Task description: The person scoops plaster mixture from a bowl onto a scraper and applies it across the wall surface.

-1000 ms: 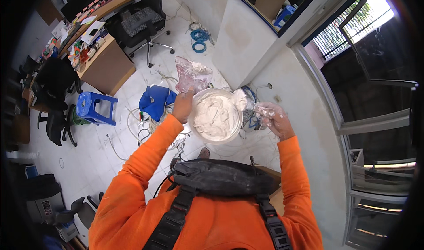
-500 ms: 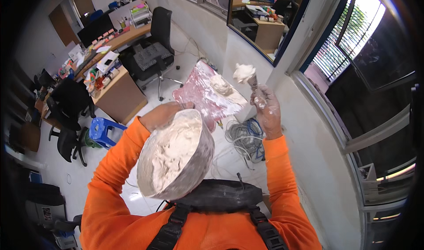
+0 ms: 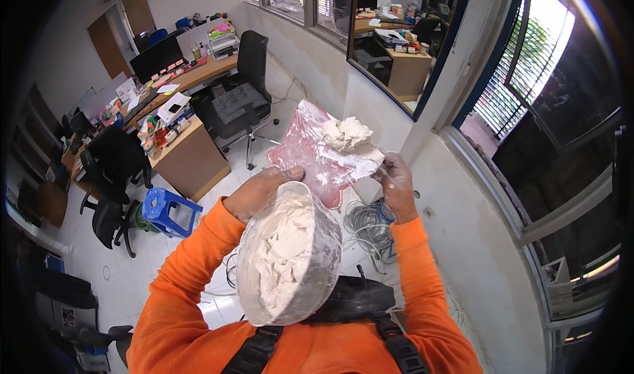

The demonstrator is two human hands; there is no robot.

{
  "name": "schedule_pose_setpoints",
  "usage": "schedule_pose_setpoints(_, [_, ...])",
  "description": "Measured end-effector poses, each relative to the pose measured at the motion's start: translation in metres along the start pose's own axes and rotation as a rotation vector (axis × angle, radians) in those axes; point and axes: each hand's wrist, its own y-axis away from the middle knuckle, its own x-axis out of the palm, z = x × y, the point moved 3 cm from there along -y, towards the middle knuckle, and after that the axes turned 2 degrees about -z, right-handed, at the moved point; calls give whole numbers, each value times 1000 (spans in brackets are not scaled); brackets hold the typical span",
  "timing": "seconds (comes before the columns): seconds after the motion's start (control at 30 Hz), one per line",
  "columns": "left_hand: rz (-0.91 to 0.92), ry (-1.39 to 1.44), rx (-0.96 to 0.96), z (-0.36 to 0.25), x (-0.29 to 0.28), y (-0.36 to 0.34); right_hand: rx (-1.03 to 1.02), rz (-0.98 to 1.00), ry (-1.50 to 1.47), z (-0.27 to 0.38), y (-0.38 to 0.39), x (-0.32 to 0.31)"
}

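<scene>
My left hand (image 3: 261,192) is closed at the far rim of a round bowl (image 3: 323,268), which tilts toward me and holds thick cream-white putty (image 3: 281,248). Just beyond its thumb is a red flat board (image 3: 290,151) smeared with white; whether this hand also grips the board is hidden. A heap of putty (image 3: 347,134) sits on the board's right part. At the board's right corner my right hand (image 3: 397,188), fingers curled and dusted white, grips a small trowel, now mostly hidden by the hand and the board.
Coiled grey cables (image 3: 370,232) lie on the floor by the right wall. To the left stand a blue stool (image 3: 165,209), a cluttered desk (image 3: 188,156) and black office chairs (image 3: 244,103). A framed mirror (image 3: 403,50) hangs ahead; an open window (image 3: 522,64) is on the right.
My right hand has lowered the putty-loaded trowel to the board's right corner, and the heap on the board looks larger. The bowl has shifted right and down in view.
</scene>
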Motion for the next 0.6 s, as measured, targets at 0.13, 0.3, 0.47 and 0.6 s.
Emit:
schedule_pose_setpoints(0.13, [-29,59,-112,7,-5,-5,-64,-27,227,35,3,-1])
schedule_pose_setpoints(0.3, [33,-343,0,14,-15,-20,-16,-71,495,51,15,-39])
schedule_pose_setpoints(0.47, [-85,239,-76,40,-33,-45,-16,-104,751,66,28,-40])
schedule_pose_setpoints(0.6, [-202,463,-91,87,-42,-86,-146,-38,771,104,31,-10])
